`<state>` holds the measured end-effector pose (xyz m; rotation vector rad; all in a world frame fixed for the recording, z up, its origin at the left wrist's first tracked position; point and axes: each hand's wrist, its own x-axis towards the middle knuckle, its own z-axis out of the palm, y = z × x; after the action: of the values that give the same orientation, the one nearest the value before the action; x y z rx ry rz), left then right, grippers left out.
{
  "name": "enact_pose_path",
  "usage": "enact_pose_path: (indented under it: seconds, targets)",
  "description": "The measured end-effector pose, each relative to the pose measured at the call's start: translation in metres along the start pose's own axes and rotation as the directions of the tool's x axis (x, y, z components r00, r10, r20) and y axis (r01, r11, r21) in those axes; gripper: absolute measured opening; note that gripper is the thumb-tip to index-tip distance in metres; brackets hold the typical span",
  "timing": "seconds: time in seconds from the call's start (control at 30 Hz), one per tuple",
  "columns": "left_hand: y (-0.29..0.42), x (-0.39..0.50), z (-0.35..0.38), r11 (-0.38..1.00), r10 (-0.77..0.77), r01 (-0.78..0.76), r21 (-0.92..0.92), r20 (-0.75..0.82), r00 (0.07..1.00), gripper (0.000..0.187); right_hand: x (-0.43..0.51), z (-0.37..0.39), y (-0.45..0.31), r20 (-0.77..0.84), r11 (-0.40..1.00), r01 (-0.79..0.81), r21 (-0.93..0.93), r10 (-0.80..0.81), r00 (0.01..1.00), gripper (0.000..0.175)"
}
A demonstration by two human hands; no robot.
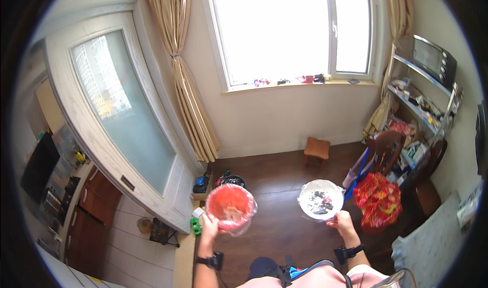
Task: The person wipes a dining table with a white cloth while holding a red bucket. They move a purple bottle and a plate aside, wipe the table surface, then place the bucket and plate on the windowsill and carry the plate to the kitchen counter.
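My left hand [210, 224] grips the near rim of a red bin [228, 196]. A clear plastic liner hangs over its edge, and some pale, crumpled matter lies at the bottom. On the other side, my right hand [341, 223] is shut on the lower right rim of a white bin [305, 202], also lined with clear plastic. Dark bits and a little pink waste sit inside it. Both bins are held up over the dark wood floor [270, 227], apart from each other, with their mouths turned up towards me.
A sliding door [126, 128] stands at left, beside a kitchen counter. Near it are a green toy car [196, 226] and a dark container [233, 180]. A small stool [317, 149] is by the wall. At right are a red bag [377, 202], wooden chairs [388, 151] and a metal shelf [415, 105].
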<state>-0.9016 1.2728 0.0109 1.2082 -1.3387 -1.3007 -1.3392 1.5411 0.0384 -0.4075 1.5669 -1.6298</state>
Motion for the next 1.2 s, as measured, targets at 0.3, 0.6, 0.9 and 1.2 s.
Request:
enact_pose_path:
  seconds: [0.3,0.6,0.9,1.2]
  targets:
    - [0.099,0.432,0.133,0.987,0.128,-0.130,0.096,0.026,0.991,0.031,0.255,0.040,-0.048,-0.079,0.998,0.059,0.005,-0.059,0.995,0.029]
    - [0.161,0.749,0.303,0.996,0.000,-0.004,-0.094,-0.042,0.999,0.034,0.442,0.067,-0.126,-0.308,0.997,0.014,0.075,0.010,0.951,0.027]
    - [0.149,0.950,0.373,0.990,-0.067,0.059,-0.128,-0.058,0.996,0.041,0.636,0.106,-0.204,-0.222,0.999,0.051,0.015,-0.046,0.974,0.026]
    - [0.109,1.059,0.380,0.982,-0.133,0.109,-0.155,-0.159,0.978,0.047,0.715,0.162,-0.207,-0.197,0.999,0.019,0.034,-0.011,0.980,0.026]
